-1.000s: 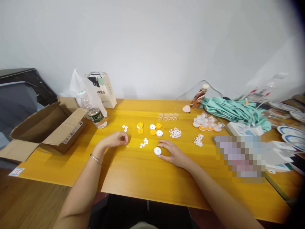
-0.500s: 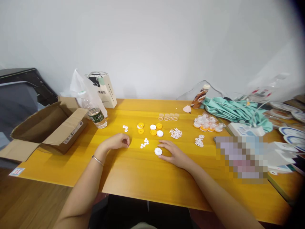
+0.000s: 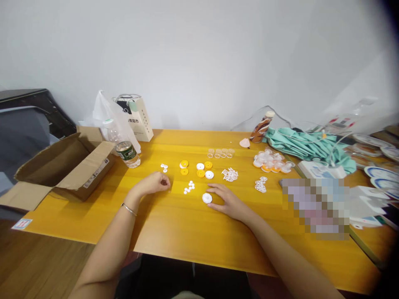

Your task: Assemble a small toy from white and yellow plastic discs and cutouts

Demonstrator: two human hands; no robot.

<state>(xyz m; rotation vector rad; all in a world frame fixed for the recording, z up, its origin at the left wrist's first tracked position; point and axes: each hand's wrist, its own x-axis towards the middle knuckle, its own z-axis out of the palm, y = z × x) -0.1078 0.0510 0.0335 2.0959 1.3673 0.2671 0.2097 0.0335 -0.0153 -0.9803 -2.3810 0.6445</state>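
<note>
My left hand (image 3: 155, 183) rests on the yellow table (image 3: 187, 232) with its fingers curled in a pinch; what it pinches is too small to make out. My right hand (image 3: 229, 200) lies flat with fingers spread, its fingertips beside a white round disc (image 3: 207, 198). Between the hands lies a small cluster of tiny white pieces (image 3: 188, 187). Just beyond are yellow and white discs (image 3: 199, 168), a pile of white lacy cut-outs (image 3: 230, 174), two small white pieces (image 3: 163, 167) and a row of clear little cups (image 3: 220, 153).
An open cardboard box (image 3: 62, 166) sits at the left edge, with a water bottle (image 3: 123, 145) and bags (image 3: 135, 116) behind it. A heap of clear-capped discs (image 3: 271, 161), a brown bottle (image 3: 261, 126), green cloth (image 3: 308, 145) and printed plates (image 3: 380, 170) crowd the right.
My left hand has slid a little to the right towards the tiny white pieces. My right hand and the white disc have stayed put.
</note>
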